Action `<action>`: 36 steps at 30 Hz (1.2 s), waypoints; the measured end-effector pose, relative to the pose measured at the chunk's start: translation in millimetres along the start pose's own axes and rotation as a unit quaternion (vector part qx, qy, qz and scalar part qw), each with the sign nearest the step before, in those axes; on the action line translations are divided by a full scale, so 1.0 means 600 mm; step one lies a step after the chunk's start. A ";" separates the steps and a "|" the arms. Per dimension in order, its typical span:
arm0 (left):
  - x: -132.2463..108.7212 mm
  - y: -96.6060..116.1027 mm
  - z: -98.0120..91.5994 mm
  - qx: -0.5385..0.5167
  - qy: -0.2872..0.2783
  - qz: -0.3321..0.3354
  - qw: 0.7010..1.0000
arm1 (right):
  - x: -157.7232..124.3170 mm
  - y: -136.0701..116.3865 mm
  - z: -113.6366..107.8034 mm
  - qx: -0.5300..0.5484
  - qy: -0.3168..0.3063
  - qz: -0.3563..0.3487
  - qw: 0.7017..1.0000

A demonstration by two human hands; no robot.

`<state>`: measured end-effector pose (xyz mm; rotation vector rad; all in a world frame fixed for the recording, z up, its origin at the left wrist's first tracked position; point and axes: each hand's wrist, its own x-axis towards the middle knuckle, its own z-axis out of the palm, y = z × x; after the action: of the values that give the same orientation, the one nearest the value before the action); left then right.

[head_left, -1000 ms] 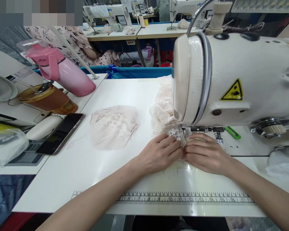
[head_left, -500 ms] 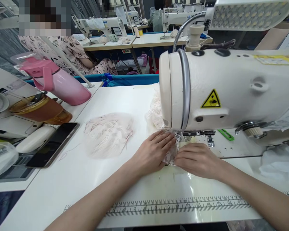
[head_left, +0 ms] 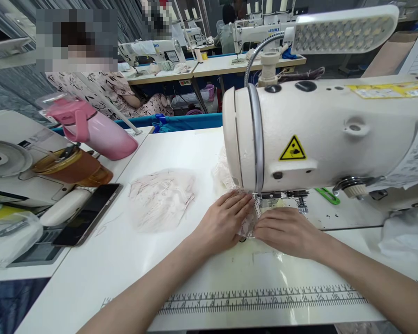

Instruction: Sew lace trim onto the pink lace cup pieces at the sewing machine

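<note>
Under the head of a white sewing machine [head_left: 320, 125] lies a piece of pale lace fabric [head_left: 248, 227], with a narrow trim strip running between my hands. My left hand [head_left: 223, 218] is on the lace, palm down, fingers together and curved over it just left of the needle area. On the other side, my right hand [head_left: 285, 232] pinches the fabric's edge with its fingers bunched. More of the lace spreads out behind my left hand. The needle and the fingertips' exact hold are hidden. A separate sheer lace bundle [head_left: 162, 199] rests to the left.
Left of the work surface are a phone [head_left: 88, 215], a pink tumbler [head_left: 101, 132] and an amber cup [head_left: 75, 167]. A green thread snipper [head_left: 328, 195] lies behind my right hand. A printed ruler [head_left: 251, 299] runs along the front edge. A co-worker [head_left: 101, 88] sits beyond.
The whole view has shifted slightly, with the left-side things now further right and lower. Both hands stay at the lace by the needle area, with hardly any visible movement.
</note>
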<state>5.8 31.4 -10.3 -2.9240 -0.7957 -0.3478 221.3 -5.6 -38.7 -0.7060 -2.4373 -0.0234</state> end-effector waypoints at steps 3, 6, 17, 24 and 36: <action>0.001 0.006 0.002 0.007 0.004 -0.011 1.000 | 0.001 0.000 -0.008 -0.003 -0.007 0.021 1.000; 0.002 0.012 0.005 0.012 0.010 -0.019 1.000 | 0.003 -0.001 -0.015 -0.017 -0.002 0.038 0.999; 0.008 0.021 0.002 0.023 0.016 -0.037 0.999 | 0.010 0.006 -0.026 -0.063 0.043 0.035 0.996; 0.009 0.023 0.006 0.031 0.017 -0.047 0.998 | 0.006 0.009 -0.029 -0.137 0.060 0.045 0.988; 0.005 0.026 0.007 0.046 0.054 0.019 0.997 | 0.003 0.018 -0.037 -0.171 0.051 0.067 0.982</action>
<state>17.0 20.0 -13.8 -2.8047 -0.7213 -0.4484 237.2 0.5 -20.7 -0.9933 -2.3040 -0.4239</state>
